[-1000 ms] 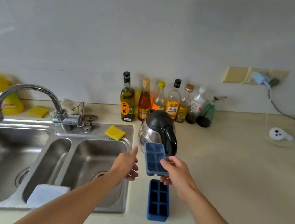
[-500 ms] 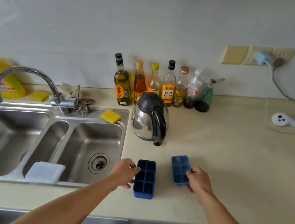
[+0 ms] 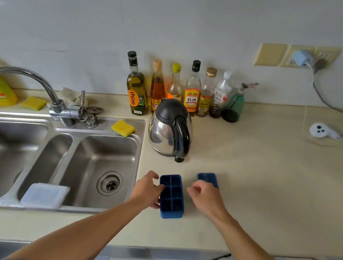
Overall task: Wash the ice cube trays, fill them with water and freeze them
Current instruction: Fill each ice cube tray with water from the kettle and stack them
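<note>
Centrally, two dark blue ice cube trays are seen lying on a pale tabletop [image 3: 271, 182], just right of a steel double sink [image 3: 96, 158]. The nearer tray [image 3: 171, 195] is set lengthwise with its empty cells facing up. The farther tray [image 3: 207, 177] lies near it to the right, partly hidden by the right hand [image 3: 204, 198].

The left hand [image 3: 147, 191] is placed at the nearer tray's left wall, with its fingers [image 3: 160, 188] curled against the rim. Whether the tray is actually gripped cannot be told. The right hand is held just in front of the farther tray, its fingers loosely bent and released, with nothing grasped.

Washing appears not yet begun, since both trays are outside the sink. For the next move, a tray would need to be grasped firmly and carried left under the tap [image 3: 15, 72], with the kettle [image 3: 169, 129] behind it avoided.
</note>
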